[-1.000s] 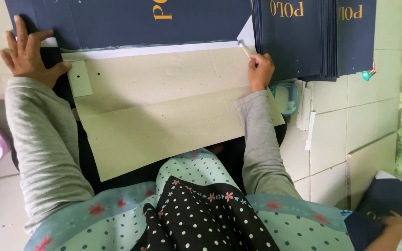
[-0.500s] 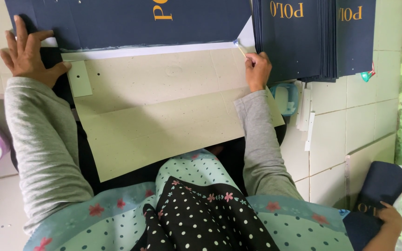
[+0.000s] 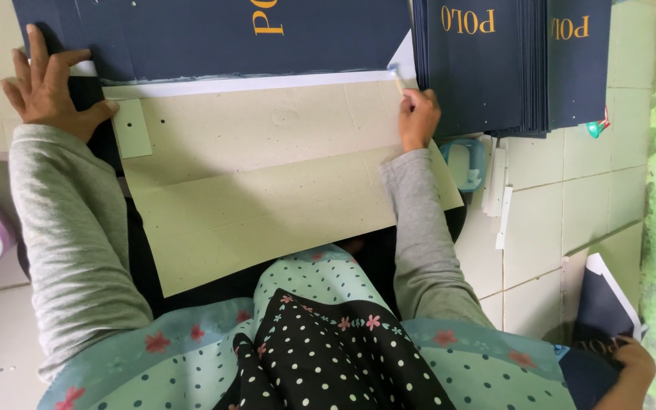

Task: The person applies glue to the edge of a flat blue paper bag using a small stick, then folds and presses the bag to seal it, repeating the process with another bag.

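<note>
Closest to us is the polka-dot scarf (image 3: 328,342) hanging over our lap, and both grey sleeves run up from there to the work. Our left arm goes up the left side, and our left hand (image 3: 51,83) lies flat with fingers spread wide, pressing down the left end of the dark blue printed sheet (image 3: 191,34). It grips nothing, just palm and fingers on the sheet.

Our right arm reaches up the middle, wrist bent a bit. Our right hand (image 3: 417,115) is curled tight around a thin brush (image 3: 397,76), whose tip touches the white strip (image 3: 267,81) along the blue sheet's lower edge, right at its right end.

Under both hands lies the beige cardboard (image 3: 267,175), sticking out over our knees. Just right of it sits a small light-blue tub (image 3: 465,161) on the tiled floor (image 3: 556,197). Further out, a stack of the same blue sheets (image 3: 510,61) lies beside the brush. Bottom right, another person's hand (image 3: 632,364) holds a blue sheet.
</note>
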